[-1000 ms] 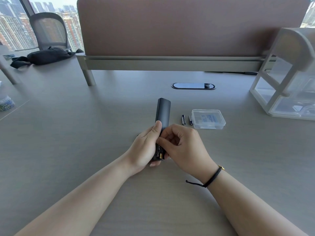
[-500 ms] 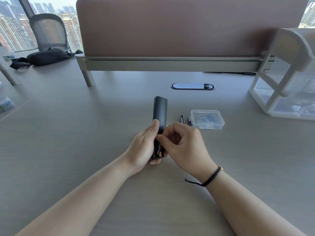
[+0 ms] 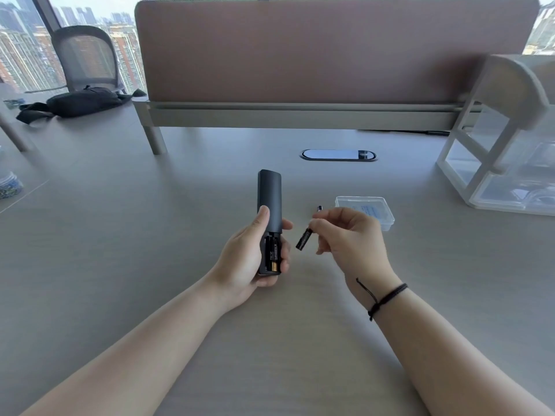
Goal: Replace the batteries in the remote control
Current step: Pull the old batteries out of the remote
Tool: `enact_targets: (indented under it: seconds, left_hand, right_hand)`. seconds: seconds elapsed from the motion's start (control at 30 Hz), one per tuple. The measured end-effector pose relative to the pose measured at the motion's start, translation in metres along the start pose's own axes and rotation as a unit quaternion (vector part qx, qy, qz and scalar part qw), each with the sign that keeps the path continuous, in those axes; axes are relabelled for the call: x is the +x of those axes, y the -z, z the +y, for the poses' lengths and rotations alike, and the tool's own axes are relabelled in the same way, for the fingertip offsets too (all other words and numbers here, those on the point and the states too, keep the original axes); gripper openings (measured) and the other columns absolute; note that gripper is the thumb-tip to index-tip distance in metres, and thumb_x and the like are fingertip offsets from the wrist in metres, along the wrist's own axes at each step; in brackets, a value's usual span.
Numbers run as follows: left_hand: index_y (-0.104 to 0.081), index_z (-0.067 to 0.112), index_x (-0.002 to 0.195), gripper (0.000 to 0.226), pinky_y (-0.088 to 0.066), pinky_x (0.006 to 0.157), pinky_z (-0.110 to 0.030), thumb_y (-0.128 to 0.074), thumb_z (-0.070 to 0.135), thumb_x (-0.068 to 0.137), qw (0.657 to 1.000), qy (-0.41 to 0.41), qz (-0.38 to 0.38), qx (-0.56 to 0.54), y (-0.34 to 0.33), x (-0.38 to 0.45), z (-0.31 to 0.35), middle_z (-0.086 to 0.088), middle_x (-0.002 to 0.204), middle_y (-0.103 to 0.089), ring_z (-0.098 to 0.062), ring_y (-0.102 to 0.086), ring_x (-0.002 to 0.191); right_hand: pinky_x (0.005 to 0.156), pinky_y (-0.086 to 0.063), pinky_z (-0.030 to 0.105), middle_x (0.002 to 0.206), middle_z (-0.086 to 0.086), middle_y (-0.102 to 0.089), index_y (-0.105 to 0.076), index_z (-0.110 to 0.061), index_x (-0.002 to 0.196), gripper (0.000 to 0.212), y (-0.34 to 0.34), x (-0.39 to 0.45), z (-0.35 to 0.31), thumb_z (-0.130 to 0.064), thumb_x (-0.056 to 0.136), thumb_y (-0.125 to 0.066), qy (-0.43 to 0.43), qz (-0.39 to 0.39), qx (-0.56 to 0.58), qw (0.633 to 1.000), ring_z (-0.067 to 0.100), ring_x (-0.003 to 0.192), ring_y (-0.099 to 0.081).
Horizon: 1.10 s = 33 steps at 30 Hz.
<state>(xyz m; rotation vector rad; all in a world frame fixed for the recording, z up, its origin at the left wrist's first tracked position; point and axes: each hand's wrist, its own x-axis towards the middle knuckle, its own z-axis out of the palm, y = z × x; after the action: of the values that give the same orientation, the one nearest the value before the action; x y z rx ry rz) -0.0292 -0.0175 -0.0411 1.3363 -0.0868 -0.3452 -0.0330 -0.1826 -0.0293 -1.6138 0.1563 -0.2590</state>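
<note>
- Your left hand [image 3: 250,259] wraps the remote [image 3: 269,205], raised over the desk [image 3: 120,235], its open bay holding one battery [image 3: 273,253].
- Your right hand [image 3: 350,235] pinches a loose battery [image 3: 303,239] just beside it.
- A clear box [image 3: 368,207] lies close behind.

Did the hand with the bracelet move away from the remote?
Yes. The right hand moved right, off the remote, toward the clear plastic box, holding a battery.

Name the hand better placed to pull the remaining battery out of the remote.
Right. The left hand is wrapped around the remote; the right hand pinches only the removed battery, beside the open compartment.
</note>
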Motion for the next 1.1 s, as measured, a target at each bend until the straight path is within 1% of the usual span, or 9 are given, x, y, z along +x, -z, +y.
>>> enact_targets:
  seconds: [0.07, 0.17, 0.37, 0.53, 0.63, 0.77, 0.93, 1.03, 1.1]
  left_hand:
    - [-0.058, 0.011, 0.107, 0.049, -0.018, 0.038, -0.019, -0.037, 0.054, 0.099, 1.000, 0.005, 0.003, -0.015, 0.001, 0.000, 0.001, -0.007, 0.064, -0.052, -0.021, -0.048, 0.050]
    - [-0.055, 0.010, 0.108, 0.050, -0.014, 0.038, -0.019, -0.034, 0.055, 0.099, 0.999, 0.011, 0.003, -0.034, 0.002, 0.000, 0.002, -0.006, 0.064, -0.049, -0.019, -0.046, 0.048]
    - [-0.056, 0.009, 0.107, 0.056, -0.015, 0.037, -0.018, -0.032, 0.059, 0.098, 0.999, 0.009, -0.006, -0.053, 0.004, -0.001, 0.004, -0.008, 0.064, -0.048, -0.020, -0.045, 0.048]
    - [-0.056, 0.009, 0.107, 0.058, -0.019, 0.038, -0.018, -0.031, 0.060, 0.097, 0.999, 0.010, -0.015, -0.049, 0.004, -0.002, 0.004, -0.009, 0.064, -0.049, -0.021, -0.046, 0.048]
    - [-0.056, 0.010, 0.107, 0.058, -0.015, 0.042, -0.023, -0.030, 0.061, 0.097, 0.999, 0.013, -0.013, -0.042, 0.004, -0.001, 0.005, -0.009, 0.065, -0.050, -0.022, -0.048, 0.049]
    - [-0.057, 0.012, 0.107, 0.058, -0.013, 0.048, -0.029, -0.030, 0.062, 0.097, 0.999, 0.025, -0.012, -0.034, 0.003, -0.002, 0.006, -0.009, 0.067, -0.051, -0.023, -0.049, 0.053]
    - [-0.062, 0.017, 0.103, 0.055, -0.018, 0.056, -0.033, -0.034, 0.063, 0.095, 0.997, 0.052, 0.006, -0.049, 0.002, -0.001, 0.004, -0.003, 0.070, -0.056, -0.021, -0.047, 0.059]
    - [-0.061, 0.016, 0.107, 0.051, -0.025, 0.059, -0.032, -0.035, 0.059, 0.097, 0.997, 0.043, 0.035, -0.046, 0.001, 0.001, 0.001, 0.001, 0.065, -0.058, -0.022, -0.045, 0.066]
    - [-0.061, 0.016, 0.108, 0.049, -0.026, 0.058, -0.032, -0.034, 0.056, 0.099, 0.997, 0.040, 0.053, -0.040, -0.001, 0.001, 0.001, 0.003, 0.063, -0.059, -0.022, -0.047, 0.065]
  right_hand:
    - [0.047, -0.044, 0.021, 0.047, -0.005, -0.057, -0.072, -0.010, 0.069, 0.008, 0.003, 0.004, 0.004, -0.007, 0.076, -0.071, -0.002, 0.002, -0.085, 0.996, 0.009, 0.041, -0.048]
    - [0.050, -0.043, 0.015, 0.060, -0.008, -0.068, -0.073, -0.015, 0.068, 0.008, 0.002, 0.005, 0.010, -0.014, 0.075, -0.072, 0.021, -0.026, -0.235, 0.971, 0.004, 0.053, -0.056]
    - [0.053, -0.039, 0.012, 0.065, -0.011, -0.067, -0.073, -0.019, 0.071, 0.010, 0.001, 0.004, 0.014, -0.021, 0.081, -0.071, 0.062, -0.053, -0.321, 0.943, -0.002, 0.060, -0.056]
    - [0.055, -0.042, 0.015, 0.070, -0.008, -0.070, -0.073, -0.016, 0.074, 0.011, 0.004, 0.007, 0.013, -0.023, 0.082, -0.069, 0.058, -0.040, -0.322, 0.944, 0.006, 0.064, -0.059]
    - [0.055, -0.040, 0.016, 0.073, -0.007, -0.069, -0.072, -0.018, 0.077, 0.008, 0.005, 0.007, 0.012, -0.020, 0.083, -0.067, 0.060, -0.032, -0.305, 0.950, 0.001, 0.061, -0.056]
    - [0.053, -0.040, 0.015, 0.069, -0.008, -0.064, -0.071, -0.025, 0.081, 0.004, 0.005, 0.001, 0.004, -0.021, 0.083, -0.071, 0.138, -0.051, -0.240, 0.960, 0.002, 0.051, -0.050]
    - [0.053, -0.040, 0.012, 0.067, -0.012, -0.060, -0.075, -0.021, 0.081, 0.005, -0.006, -0.021, 0.000, -0.017, 0.078, -0.076, 0.284, -0.162, -0.265, 0.907, 0.007, 0.052, -0.052]
    - [0.054, -0.046, 0.021, 0.068, -0.015, -0.057, -0.076, -0.021, 0.083, 0.005, -0.010, -0.024, 0.006, -0.018, 0.078, -0.076, 0.311, -0.176, -0.283, 0.890, 0.008, 0.052, -0.052]
    - [0.054, -0.045, 0.020, 0.069, -0.015, -0.059, -0.076, -0.022, 0.084, 0.006, -0.008, -0.021, 0.007, -0.020, 0.078, -0.076, 0.308, -0.177, -0.277, 0.893, 0.007, 0.053, -0.052]
